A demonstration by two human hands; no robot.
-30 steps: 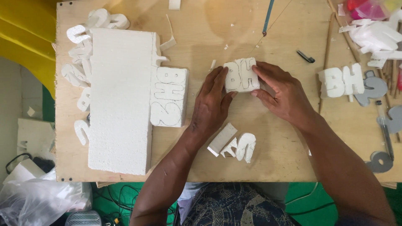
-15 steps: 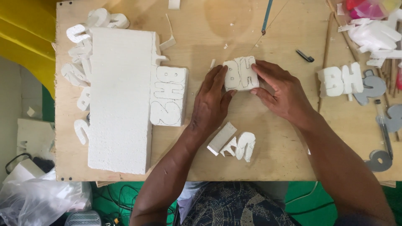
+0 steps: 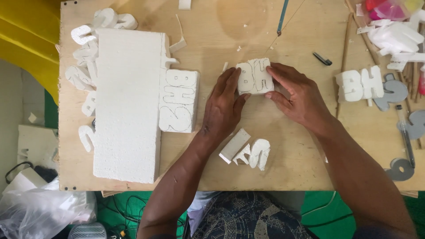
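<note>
A small white foam block [image 3: 255, 76] with outlined letters drawn on it lies flat on the plywood table [image 3: 292, 132]. My left hand [image 3: 225, 104] grips its left edge and my right hand [image 3: 295, 95] grips its right edge, fingers curled over the sides. Just below my hands lie a short foam offcut [image 3: 234, 145] and a cut-out foam letter shape [image 3: 259, 153].
A large white foam slab [image 3: 127, 104] lies at the left with a marked foam piece [image 3: 179, 101] beside it and loose foam letters [image 3: 84, 75] around it. Cut foam letters [image 3: 359, 84], grey templates [image 3: 395, 92], a black pen [image 3: 322, 58] and foam scraps [image 3: 394, 35] sit at the right.
Both hands keep their hold on the small foam block; it has shifted only slightly on the table.
</note>
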